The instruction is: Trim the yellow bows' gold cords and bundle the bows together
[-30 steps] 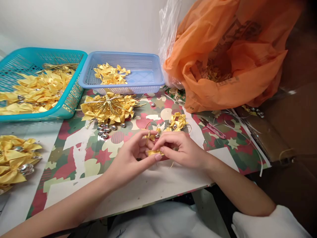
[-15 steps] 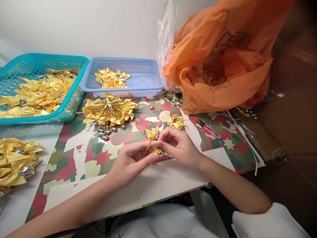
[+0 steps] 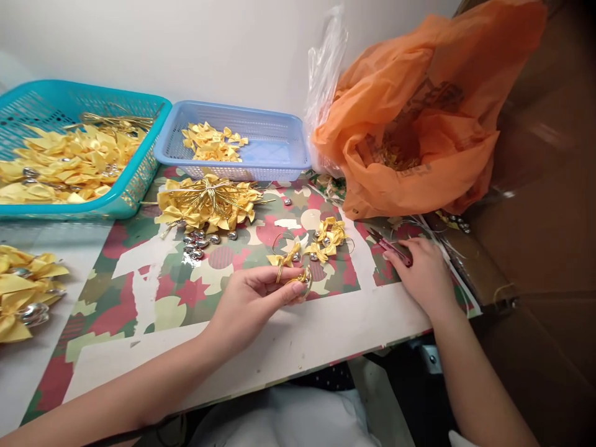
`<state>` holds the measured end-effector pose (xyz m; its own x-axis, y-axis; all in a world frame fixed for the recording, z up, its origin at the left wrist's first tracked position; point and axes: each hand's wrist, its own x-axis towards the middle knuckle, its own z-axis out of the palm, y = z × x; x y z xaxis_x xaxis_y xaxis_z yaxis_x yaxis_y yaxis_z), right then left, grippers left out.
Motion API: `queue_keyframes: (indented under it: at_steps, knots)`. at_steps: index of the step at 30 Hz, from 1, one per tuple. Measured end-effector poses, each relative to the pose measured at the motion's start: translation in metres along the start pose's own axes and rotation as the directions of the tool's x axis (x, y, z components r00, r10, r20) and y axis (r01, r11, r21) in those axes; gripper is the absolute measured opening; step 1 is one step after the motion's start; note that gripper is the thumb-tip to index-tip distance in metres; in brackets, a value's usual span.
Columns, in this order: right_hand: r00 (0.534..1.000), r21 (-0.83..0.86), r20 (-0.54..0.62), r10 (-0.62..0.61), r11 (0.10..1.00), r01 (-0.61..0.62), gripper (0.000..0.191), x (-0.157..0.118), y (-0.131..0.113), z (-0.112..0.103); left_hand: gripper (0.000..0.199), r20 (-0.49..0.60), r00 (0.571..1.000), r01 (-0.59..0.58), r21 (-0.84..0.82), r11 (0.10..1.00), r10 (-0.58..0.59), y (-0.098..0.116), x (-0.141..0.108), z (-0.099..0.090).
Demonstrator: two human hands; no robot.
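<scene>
My left hand (image 3: 265, 293) is closed, pinching a small yellow ribbon bow (image 3: 302, 279) with gold wire between thumb and fingertips, just above the table. A gold ring circles one of its fingers. To the right, my right hand (image 3: 426, 273) lies low on the table with thumb and fingers around the pink handle of small scissors (image 3: 388, 246), whose dark blades point away to the left. Between the hands and slightly beyond them rests a string of yellow bows with silver bells (image 3: 328, 239), with a thin wire loop beside it.
A teal basket (image 3: 139, 161) and a blue basket (image 3: 233, 169) hold yellow bows. Before them lie a wired bundle of bows (image 3: 209, 202) and loose silver bells (image 3: 198, 245). An orange plastic bag (image 3: 410, 186) stands at the back right. More bows (image 3: 28, 292) are at far left.
My right hand has left the bow and moved right to the pink-handled scissors. My left hand still holds the bow with wire. More of the bow string now shows on the table.
</scene>
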<state>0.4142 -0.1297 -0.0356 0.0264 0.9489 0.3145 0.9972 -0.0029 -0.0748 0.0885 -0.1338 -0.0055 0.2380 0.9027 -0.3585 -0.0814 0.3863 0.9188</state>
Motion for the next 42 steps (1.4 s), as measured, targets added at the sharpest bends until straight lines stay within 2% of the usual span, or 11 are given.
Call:
queue_keyframes:
  at_steps: [12, 15, 22, 25, 28, 30, 32, 33, 35, 38, 42]
  knots:
    - [0.996, -0.024, 0.012, -0.087, 0.996, 0.088, 0.030, 0.010, -0.007, 0.008, 0.016, -0.030, 0.995, -0.087, 0.095, 0.992, 0.090, -0.006, -0.001, 0.002]
    - [0.995, 0.083, -0.007, -0.096, 0.992, 0.096, 0.025, 0.007, -0.010, 0.007, 0.014, -0.033, 0.997, -0.073, 0.103, 0.992, 0.077, -0.006, 0.000, 0.002]
    - [0.976, 0.223, 0.205, -0.070, 0.975, 0.023, 0.026, 0.005, -0.001, 0.002, 0.017, -0.031, 0.998, -0.043, 0.110, 0.993, 0.047, -0.006, 0.001, 0.002]
    - [0.974, 0.261, 0.220, -0.062, 0.965, 0.003, 0.028, 0.008, -0.004, -0.009, 0.017, -0.023, 0.999, -0.046, 0.083, 0.995, 0.048, -0.006, 0.001, 0.003]
    - [0.993, 0.504, 0.110, 0.046, 0.859, -0.096, 0.022, 0.005, -0.033, -0.030, 0.017, -0.026, 0.998, -0.050, 0.099, 0.994, 0.053, -0.009, 0.001, 0.003]
    - [0.991, 0.805, 0.131, 0.033, 0.580, -0.126, 0.020, -0.002, -0.069, -0.042, 0.016, -0.024, 0.996, -0.081, 0.149, 0.986, 0.086, -0.011, 0.001, 0.003]
    - [0.976, 0.942, 0.176, -0.126, 0.310, -0.130, 0.022, -0.010, -0.110, -0.047, 0.014, -0.008, 0.992, -0.125, 0.204, 0.971, 0.129, -0.013, 0.002, 0.002]
    - [0.948, 0.957, 0.218, -0.232, 0.242, -0.160, 0.023, -0.014, -0.128, -0.046, 0.012, 0.008, 0.990, -0.141, 0.224, 0.964, 0.143, -0.013, 0.002, 0.002]
    - [0.892, 0.961, 0.246, -0.380, 0.215, -0.174, 0.030, -0.018, -0.156, -0.037, 0.010, 0.037, 0.986, -0.168, 0.227, 0.959, 0.164, -0.012, 0.002, 0.001]
    - [0.930, 0.945, 0.153, -0.334, 0.325, -0.038, 0.030, -0.021, -0.168, -0.019, 0.010, 0.053, 0.987, -0.156, 0.138, 0.978, 0.150, -0.011, 0.003, -0.001]
    - [0.966, 0.917, 0.032, -0.258, 0.391, 0.074, 0.024, -0.024, -0.159, -0.007, 0.013, 0.071, 0.996, -0.048, -0.011, 0.999, 0.049, -0.009, 0.005, -0.002]
